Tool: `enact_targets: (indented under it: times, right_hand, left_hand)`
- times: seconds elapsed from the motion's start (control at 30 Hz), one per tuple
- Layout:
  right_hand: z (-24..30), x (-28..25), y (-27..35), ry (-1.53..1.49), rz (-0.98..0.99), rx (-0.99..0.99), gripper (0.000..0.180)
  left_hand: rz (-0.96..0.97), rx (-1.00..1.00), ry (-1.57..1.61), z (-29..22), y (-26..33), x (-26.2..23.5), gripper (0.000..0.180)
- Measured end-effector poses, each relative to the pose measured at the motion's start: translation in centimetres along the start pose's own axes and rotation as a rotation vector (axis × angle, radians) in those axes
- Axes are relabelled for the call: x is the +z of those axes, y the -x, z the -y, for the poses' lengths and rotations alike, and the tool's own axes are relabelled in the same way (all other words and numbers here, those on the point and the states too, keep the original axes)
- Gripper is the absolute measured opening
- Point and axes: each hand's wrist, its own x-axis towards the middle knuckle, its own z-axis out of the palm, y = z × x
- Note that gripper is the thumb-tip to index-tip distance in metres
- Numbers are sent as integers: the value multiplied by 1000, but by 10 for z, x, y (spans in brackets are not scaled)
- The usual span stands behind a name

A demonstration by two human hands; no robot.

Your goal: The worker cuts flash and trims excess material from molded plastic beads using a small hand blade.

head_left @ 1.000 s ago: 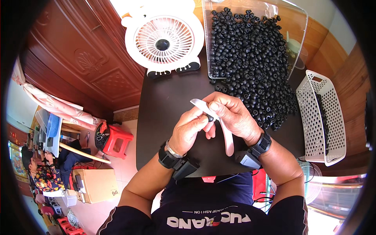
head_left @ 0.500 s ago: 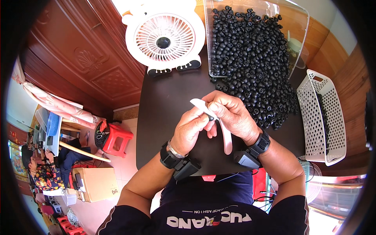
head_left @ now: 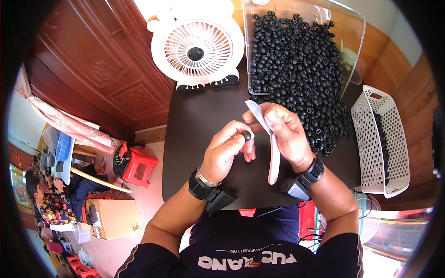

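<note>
Knife (head_left: 274, 155) has pulled away from the small black part (head_left: 246, 135) since half a second ago; they're apart now. Left hand (head_left: 226, 149) pinches the part between thumb and fingers, above the table (head_left: 199, 116). Right hand (head_left: 291, 136) grips the knife near its blade. Black pile (head_left: 301, 74) just beyond, white perforated basket (head_left: 369, 139) off right.

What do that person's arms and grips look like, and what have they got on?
The shirt has short, dark sleeves with pale edging. Each wrist wears a chunky black strap with a dark box. The left wrist also has a silvery band. The left grip and right grip wear no gloves.
</note>
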Motion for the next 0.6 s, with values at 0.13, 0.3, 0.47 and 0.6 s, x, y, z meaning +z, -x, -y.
enact_targets:
  times: [0.13, 0.3, 0.47, 0.6]
  right_hand:
    - [8, -1, 7, 36, 233, 61, 27]
    - [14, 4, 1, 701, 271, -332, 22]
    - [16, 7, 1, 844, 319, -376, 23]
    - [15, 7, 1, 864, 335, -404, 28]
  left_hand:
    - [-54, 0, 233, 1, -1, -8, 28]
    - [-93, 3, 320, 2, -2, -13, 29]
    - [-155, -52, 347, 6, 0, -23, 28]
    - [-166, -100, 328, 6, 0, -17, 28]
